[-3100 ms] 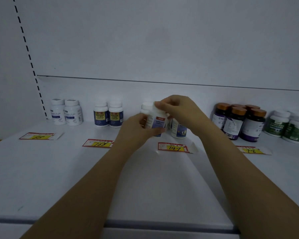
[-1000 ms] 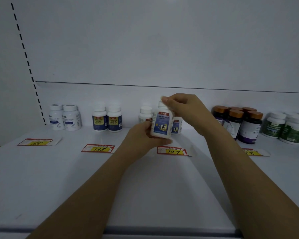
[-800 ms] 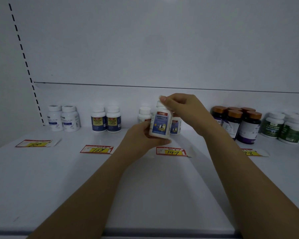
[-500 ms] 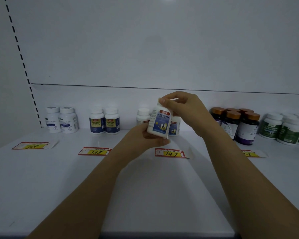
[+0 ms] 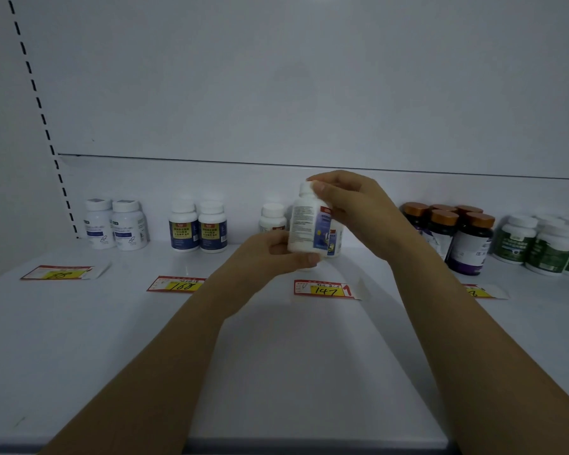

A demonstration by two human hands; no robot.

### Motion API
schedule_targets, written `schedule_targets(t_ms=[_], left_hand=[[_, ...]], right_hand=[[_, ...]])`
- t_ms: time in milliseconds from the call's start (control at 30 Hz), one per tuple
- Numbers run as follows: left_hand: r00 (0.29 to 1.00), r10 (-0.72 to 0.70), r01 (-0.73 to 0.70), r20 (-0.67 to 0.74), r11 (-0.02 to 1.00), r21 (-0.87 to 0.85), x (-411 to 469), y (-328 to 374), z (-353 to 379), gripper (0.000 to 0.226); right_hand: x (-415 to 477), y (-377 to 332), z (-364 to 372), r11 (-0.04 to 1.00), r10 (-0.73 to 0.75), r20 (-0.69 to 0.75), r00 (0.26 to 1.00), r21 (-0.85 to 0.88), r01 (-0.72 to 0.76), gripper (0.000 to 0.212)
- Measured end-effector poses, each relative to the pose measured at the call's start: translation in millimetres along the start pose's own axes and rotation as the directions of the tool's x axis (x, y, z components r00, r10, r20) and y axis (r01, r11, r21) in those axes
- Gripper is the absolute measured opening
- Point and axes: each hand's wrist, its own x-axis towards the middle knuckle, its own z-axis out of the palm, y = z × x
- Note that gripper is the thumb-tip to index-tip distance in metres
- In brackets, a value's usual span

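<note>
White pill bottle is held in the air mid-scene, just above the shelf, approx upright w/ a slight tilt. Its fine-print side faces the camera & the blue part of the label is turned right. Left hand grips the base from the left, fingers curled under it. Right hand comes in from the right, fingers curled round the white cap at the top.

Just behind the bottle, at the far edge of the shelf, stand 2 similar bottles: 1 to the left, 1 mostly hidden. Below the hands, nearer, lies a red/yellow price tag "147".

Further left: tag "168", 2 blue-label bottles behind it, then 2 white bottles w/ tag "68" in front. To the right: dark bottles w/ copper caps, then green-label bottles at the frame edge. A dashed slot strip runs up the wall, far left.
</note>
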Motion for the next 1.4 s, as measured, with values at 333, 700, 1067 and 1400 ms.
schedule_targets(t_ms=[333,700,1067,1400], left_hand=[[0.979,0.059,-0.05,-0.198,0.998,0.048,1.3,1.0,2.4,0.048],[0.977,0.061,-0.047,-0.205,0.996,0.074,0.9,1.8,1.9,0.047],[0.981,0.044,-0.044,-0.187,0.999,0.002,-0.2,2.0,-0.5,0.036],[0.988,0.019,-0.032,-0.156,0.996,-0.079,-1.1,1.5,-3.1,0.037]], right_hand=[[0.9,4.1,3.3,1.0,0.017,-0.035,0.999,0.007,-0.016,0.024],[0.7,3.3,7.9,0.999,0.02,-0.029,0.999,0.042,-0.019,0.029],[3.3,6.0,5.9,0.981,0.063,0.037,0.997,0.182,-0.069,0.03],[3.5,4.4,4.0,0.938,0.06,0.084,0.995,0.336,-0.085,0.031]])
